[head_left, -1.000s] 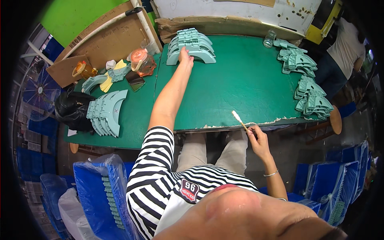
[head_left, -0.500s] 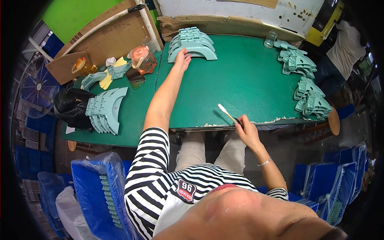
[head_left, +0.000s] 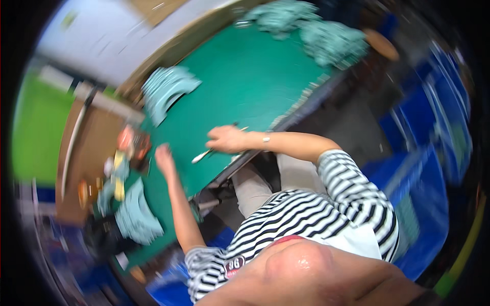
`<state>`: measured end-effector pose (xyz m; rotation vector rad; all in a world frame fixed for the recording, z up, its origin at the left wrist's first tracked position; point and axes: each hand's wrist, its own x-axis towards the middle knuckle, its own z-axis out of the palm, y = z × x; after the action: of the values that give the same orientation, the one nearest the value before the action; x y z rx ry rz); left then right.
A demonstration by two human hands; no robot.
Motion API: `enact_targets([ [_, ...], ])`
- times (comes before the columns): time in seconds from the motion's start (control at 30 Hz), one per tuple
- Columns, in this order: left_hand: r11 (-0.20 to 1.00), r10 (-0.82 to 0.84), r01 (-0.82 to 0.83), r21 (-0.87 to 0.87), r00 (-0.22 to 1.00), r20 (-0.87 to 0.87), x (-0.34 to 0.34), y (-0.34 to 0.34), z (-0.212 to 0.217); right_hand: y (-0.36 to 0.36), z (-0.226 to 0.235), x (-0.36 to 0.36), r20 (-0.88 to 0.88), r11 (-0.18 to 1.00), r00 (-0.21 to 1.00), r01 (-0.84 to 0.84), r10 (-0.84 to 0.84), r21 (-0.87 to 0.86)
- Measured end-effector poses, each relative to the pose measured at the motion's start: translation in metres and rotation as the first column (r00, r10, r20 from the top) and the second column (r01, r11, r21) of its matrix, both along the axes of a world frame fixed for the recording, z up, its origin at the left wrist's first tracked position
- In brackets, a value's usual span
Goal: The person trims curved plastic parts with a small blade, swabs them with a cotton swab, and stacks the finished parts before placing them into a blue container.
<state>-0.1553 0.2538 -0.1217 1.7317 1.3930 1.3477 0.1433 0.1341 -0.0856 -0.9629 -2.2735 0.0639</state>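
Note:
My right hand (head_left: 227, 138) is closed round a cotton swab (head_left: 200, 156), a thin stick with a white tip. The tip points down-left, over the near part of the green table. A dark thin thing also shows in this hand, too blurred to name. Over the table's left part, my left hand (head_left: 164, 157) is smeared by motion, with nothing visible in it. Beyond it stands a stack of curved pale-green plastic parts (head_left: 168, 89), apart from both hands. Another stack of curved pale-green parts (head_left: 138, 214) lies at the table's near left.
Piles of pale-green parts (head_left: 332, 43) lie along the table's far right. A reddish jug (head_left: 133, 143), yellow pieces (head_left: 119, 183) and a black bag (head_left: 102, 234) are on the left. Blue bins (head_left: 429, 214) stand at the right. The green table (head_left: 235, 76) has a chipped near edge.
The view has swung round toward the right. My left hand has come off the far stack and back toward me. My right hand has moved over the table, still holding the cotton swab.

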Motion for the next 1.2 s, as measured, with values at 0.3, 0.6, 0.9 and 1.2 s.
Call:
enact_targets([
  [0.3,0.999,-0.012,0.013,-0.048,1.0,0.016,0.034,-0.082,0.031,-0.001,-0.012,-0.001,-0.229,0.92,0.969,0.172,-0.093,0.353],
  [0.6,0.998,-0.047,0.051,-0.048,0.996,0.081,0.021,-0.063,0.015,-0.008,-0.007,0.003,-0.299,0.83,0.945,0.27,-0.132,0.488],
  [0.9,0.99,0.035,-0.007,0.142,0.979,-0.199,0.041,-0.075,0.03,0.012,0.002,0.001,-0.398,0.9,0.891,0.343,-0.221,0.268],
  [1.2,0.984,0.12,-0.098,0.148,0.982,-0.147,0.038,-0.079,0.018,-0.006,0.009,0.001,-0.323,0.905,0.887,0.395,-0.331,0.158],
])
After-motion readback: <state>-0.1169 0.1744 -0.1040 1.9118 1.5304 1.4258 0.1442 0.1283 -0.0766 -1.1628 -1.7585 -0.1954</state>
